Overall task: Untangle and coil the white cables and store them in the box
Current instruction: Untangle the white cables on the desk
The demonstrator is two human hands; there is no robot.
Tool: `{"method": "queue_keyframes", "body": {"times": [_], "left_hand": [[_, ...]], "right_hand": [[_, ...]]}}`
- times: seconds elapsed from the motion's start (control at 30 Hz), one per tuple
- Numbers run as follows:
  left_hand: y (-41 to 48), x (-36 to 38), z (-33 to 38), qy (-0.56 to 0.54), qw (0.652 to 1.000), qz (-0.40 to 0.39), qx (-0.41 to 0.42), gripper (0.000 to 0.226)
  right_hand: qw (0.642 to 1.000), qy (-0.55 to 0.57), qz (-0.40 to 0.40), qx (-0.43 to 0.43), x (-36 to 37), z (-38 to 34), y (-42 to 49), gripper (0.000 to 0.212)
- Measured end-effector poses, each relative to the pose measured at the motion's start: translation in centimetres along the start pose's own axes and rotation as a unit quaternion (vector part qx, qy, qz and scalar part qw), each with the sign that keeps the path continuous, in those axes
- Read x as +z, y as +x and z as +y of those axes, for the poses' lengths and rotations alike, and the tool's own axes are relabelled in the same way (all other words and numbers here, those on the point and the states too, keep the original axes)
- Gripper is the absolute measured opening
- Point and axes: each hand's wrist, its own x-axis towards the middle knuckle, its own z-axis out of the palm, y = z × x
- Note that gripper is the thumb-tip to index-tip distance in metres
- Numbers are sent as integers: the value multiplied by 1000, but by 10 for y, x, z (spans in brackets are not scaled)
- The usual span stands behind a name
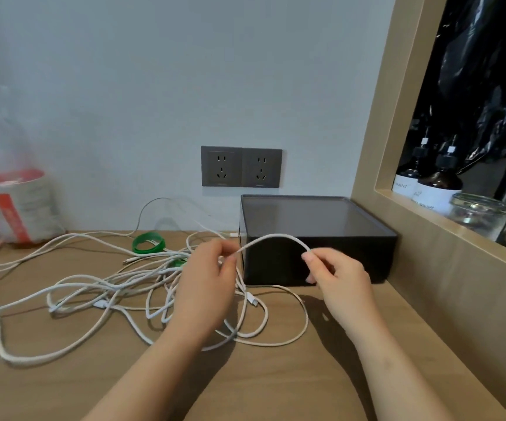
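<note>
A tangle of white cables (99, 294) sprawls over the wooden desk (63, 387), from the left edge to the middle. My left hand (206, 287) pinches one white cable above the tangle. My right hand (339, 278) pinches the same cable further along, so a short arc of it (276, 238) bows up between the two hands. That arc hangs in front of the black box (318, 241), which stands at the back right against the wall. Its top looks dark and flat; whether it is lidded I cannot tell.
Green cable ties (148, 242) lie behind the tangle. A plastic bag with a red and white pack (17, 205) stands at the far left. Two grey wall sockets (241, 167) sit above the box. A wooden niche on the right holds bottles (427, 183) and a glass jar (478, 214).
</note>
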Motion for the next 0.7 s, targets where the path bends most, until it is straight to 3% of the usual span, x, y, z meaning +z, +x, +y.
{"method": "queue_keyframes", "body": {"times": [0.07,0.13,0.23,0.33,0.47,0.53,0.6,0.7], "left_hand": [[-5,4,-2,228,968,9,108,9],[-9,13,-5,335,924,35,183,19],[-4,26,13,341,908,66,234,32],[8,33,38,305,922,-13,239,41],[13,28,34,83,992,-53,84,20],[17,19,37,-125,991,-32,-39,17],[23,11,42,-330,930,-17,-161,16],[29,4,53,-503,837,-18,-214,15]], "right_hand": [[994,82,49,55,-2,2,2,6],[984,128,81,91,-6,2,4,6],[986,123,71,88,-10,-1,4,8],[988,137,29,66,-11,-6,3,8],[981,175,67,44,-13,-5,5,10],[959,247,121,75,-12,-5,6,19],[953,265,97,109,-3,-12,-1,21],[952,259,-144,77,22,-30,-18,31]]}}
